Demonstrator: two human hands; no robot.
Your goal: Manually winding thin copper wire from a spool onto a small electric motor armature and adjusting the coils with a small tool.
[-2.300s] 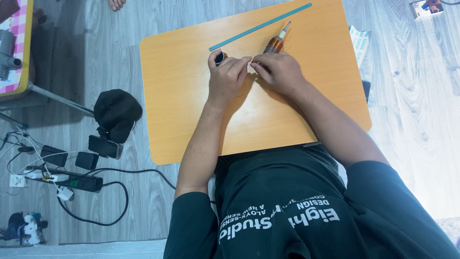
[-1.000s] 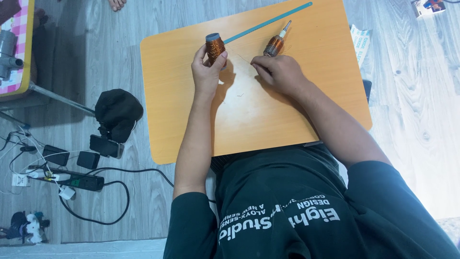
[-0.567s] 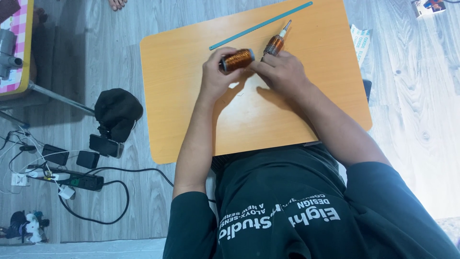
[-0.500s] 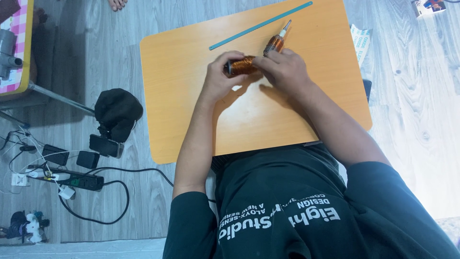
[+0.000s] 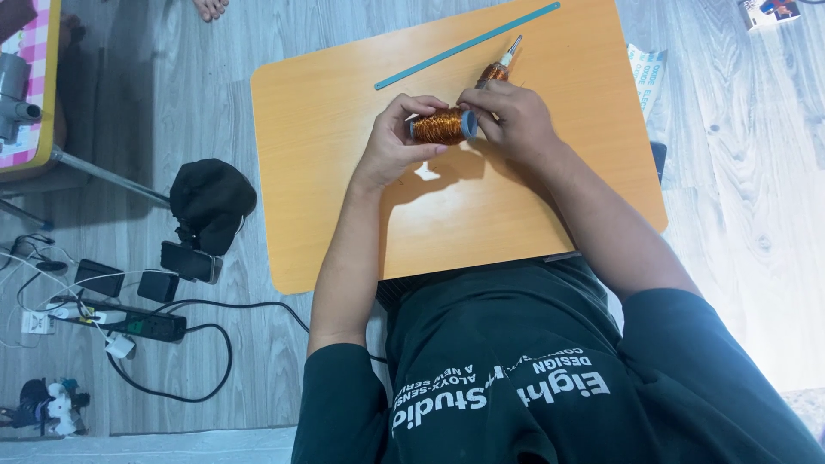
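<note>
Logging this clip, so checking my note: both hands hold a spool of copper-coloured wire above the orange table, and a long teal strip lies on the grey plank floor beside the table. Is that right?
One detail is wrong. In the head view the long teal strip lies on the orange table itself, near its far edge, not on the floor. The rest stands: left hand and right hand hold the spool of copper-coloured wire above the table.
</note>
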